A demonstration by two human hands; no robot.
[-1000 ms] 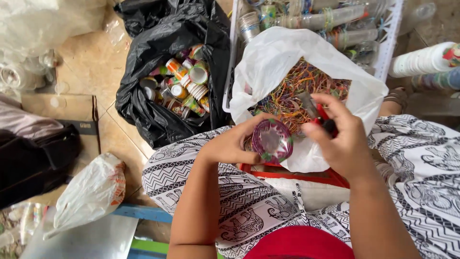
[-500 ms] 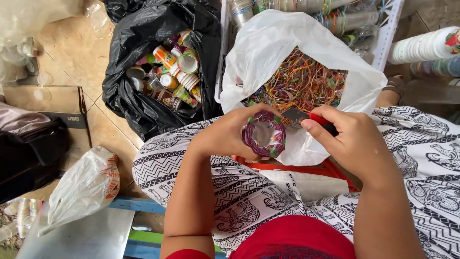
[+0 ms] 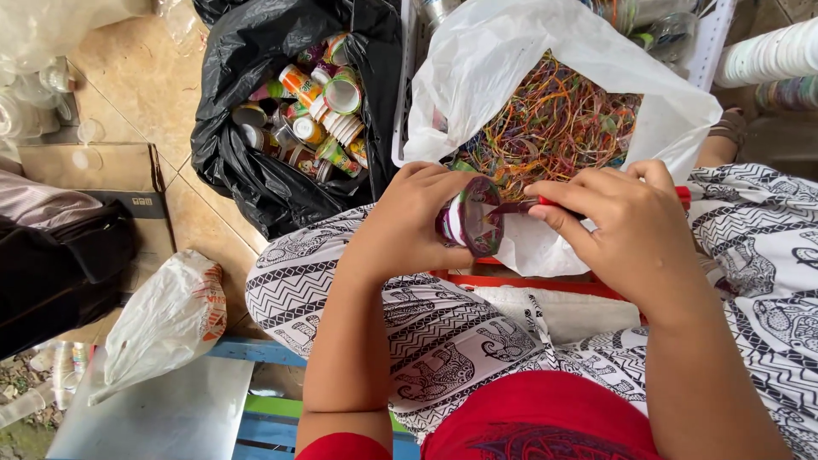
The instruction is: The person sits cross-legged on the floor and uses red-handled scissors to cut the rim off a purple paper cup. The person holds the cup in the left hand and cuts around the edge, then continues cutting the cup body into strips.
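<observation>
Purple-rimmed cup [image 3: 471, 216] in left hand [image 3: 409, 221], right hand [image 3: 618, 221] alongside.

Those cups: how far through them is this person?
Done: the white bag already holds a heap of coloured strips. In hand: the left hand holds one cup while the right hand works a red-handled blade at its rim. Left: many cups sit in the black bag.

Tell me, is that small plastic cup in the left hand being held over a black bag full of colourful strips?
Not quite: the head view shows the small plastic cup in the left hand over a white plastic bag of colourful strips. The black bag holds cups.
</observation>
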